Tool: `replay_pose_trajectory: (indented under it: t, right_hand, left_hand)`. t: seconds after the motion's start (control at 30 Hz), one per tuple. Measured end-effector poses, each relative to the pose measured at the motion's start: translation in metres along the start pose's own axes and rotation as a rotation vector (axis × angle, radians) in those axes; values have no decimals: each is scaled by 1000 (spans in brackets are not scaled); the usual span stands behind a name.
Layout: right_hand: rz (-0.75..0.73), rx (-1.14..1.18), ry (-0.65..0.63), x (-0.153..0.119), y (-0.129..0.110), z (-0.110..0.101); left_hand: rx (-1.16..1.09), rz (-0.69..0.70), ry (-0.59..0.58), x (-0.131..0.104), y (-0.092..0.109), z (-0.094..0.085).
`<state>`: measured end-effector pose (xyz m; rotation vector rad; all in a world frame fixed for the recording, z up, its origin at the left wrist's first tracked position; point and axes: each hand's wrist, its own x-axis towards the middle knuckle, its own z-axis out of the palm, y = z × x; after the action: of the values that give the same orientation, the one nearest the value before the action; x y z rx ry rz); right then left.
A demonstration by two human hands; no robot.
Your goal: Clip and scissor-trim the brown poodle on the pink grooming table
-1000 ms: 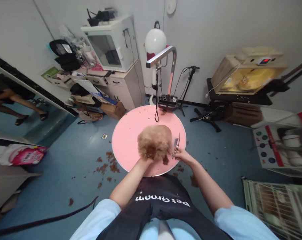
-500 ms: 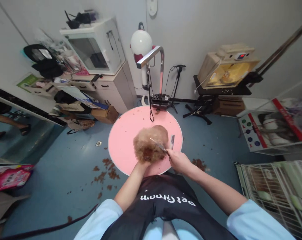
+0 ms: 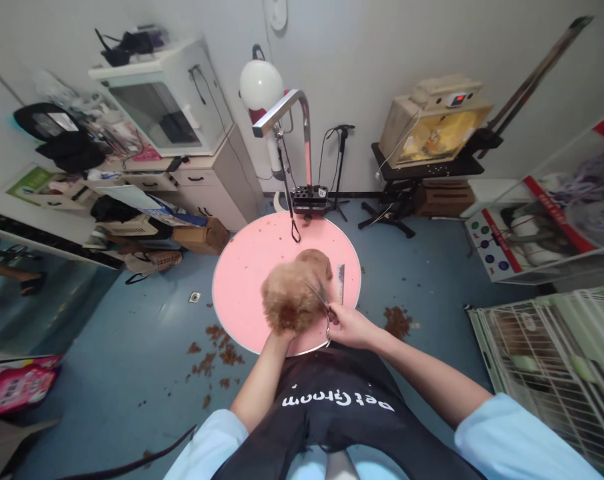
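A pair of scissors (image 3: 321,294) swings in from beside the comb (image 3: 341,283) to the coat of a fluffy brown dog (image 3: 289,290), putting the blades at the fur, though whether they touch is unclear. The dog is near the middle of the round pink table (image 3: 239,260), its head toward 6 o'clock. The right grip (image 3: 352,325) is closed around the handles; the left grip (image 3: 283,337) is at the muzzle, its fingers too hidden to tell whether they are clamped. The comb lies at 3 o'clock; clippings (image 3: 398,323) dot the floor at 4.
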<state>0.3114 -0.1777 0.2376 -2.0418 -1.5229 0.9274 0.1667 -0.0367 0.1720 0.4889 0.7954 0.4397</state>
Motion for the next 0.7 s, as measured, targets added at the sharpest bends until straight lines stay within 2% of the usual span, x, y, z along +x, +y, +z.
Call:
replay_pose_trajectory:
  t: [0.13,0.23,0.4,0.53,0.7]
  right_hand:
    - [-43,68,24,-1,5,8]
    - [26,127,12,-2,7,12]
    - [6,232,14,-5,14,17]
    - [45,360,-70,-5,19,24]
    - [20,509,-78,-1,25,28]
  left_hand:
    - [-220,-129,87,-5,2,2]
    - [-289,-173,143,-8,3,3]
    - [-365,-183,100,-9,1,0]
    - [-364,-212,127,-10,0,1]
    - [-284,-209,124,-10,-1,-2]
